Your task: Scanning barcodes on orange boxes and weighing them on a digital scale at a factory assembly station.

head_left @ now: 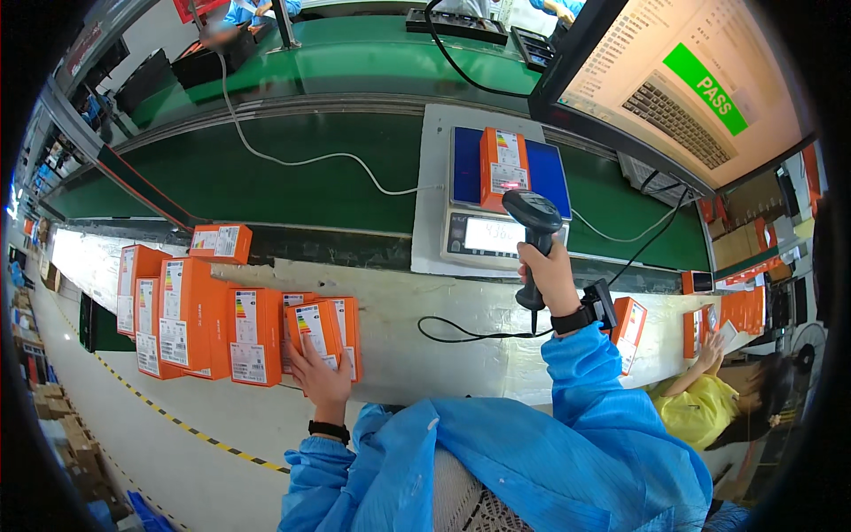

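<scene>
On the scale (553,182): an orange box (503,155) stands on the blue platform, its white label side showing; the display is lit, its digits not clear.
Scanner (532,213): dark and pistol-shaped, its head just before the lower part of the box, with a red streak of light on the label.
Right hand (553,277): wrapped around the scanner's handle, holding it up over the scale's near edge.
Left hand (323,377): fingers laid on a tilted box (316,321) at the right end of the row; whether they grip it or merely rest there, I cannot tell.
Row of boxes (185,306): more orange cartons along the bench's near edge, labels showing, left of the scale.
Monitor (660,80): a green banner across its screen, which suggests an accepted check, though for which box is unclear.
Step in hand: apparently weighing and scanning the box on the platform, while the left hand is at what looks like the next one.
Next move: probably calls for confirming the reading, drawing the scanner clear, taking the weighed carton off, then setting the tilted one squarely on the platform, label toward the scanner.
</scene>
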A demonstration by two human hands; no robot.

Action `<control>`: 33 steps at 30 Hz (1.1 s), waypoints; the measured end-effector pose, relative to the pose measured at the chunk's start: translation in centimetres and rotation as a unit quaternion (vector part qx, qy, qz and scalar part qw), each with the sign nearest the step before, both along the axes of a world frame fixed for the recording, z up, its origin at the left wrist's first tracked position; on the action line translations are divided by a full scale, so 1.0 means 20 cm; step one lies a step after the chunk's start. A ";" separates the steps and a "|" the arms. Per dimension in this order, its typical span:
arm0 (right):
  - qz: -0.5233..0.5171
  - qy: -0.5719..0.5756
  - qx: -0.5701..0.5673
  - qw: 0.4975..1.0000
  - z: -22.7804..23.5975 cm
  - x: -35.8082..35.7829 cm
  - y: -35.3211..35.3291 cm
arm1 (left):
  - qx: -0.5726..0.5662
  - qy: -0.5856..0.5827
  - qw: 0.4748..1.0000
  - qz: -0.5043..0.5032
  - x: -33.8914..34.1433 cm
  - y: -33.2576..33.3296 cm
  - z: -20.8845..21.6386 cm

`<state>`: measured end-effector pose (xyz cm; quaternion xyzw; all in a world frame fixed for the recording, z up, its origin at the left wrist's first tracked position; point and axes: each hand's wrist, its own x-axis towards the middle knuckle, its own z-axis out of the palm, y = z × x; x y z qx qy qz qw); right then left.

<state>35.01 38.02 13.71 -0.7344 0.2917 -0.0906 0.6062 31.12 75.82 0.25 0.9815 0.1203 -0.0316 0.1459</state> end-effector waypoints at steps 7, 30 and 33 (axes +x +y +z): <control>-0.008 -0.004 0.000 1.000 -0.01 0.00 0.01 | 0.000 -0.005 1.000 -0.002 0.00 0.02 -0.03; -0.025 -0.034 0.011 0.999 -0.05 0.09 0.01 | 0.025 0.006 1.000 0.000 0.00 0.01 -0.02; -0.031 -0.034 -0.044 0.998 -0.15 0.12 0.00 | 0.022 0.000 1.000 -0.005 0.01 0.00 0.02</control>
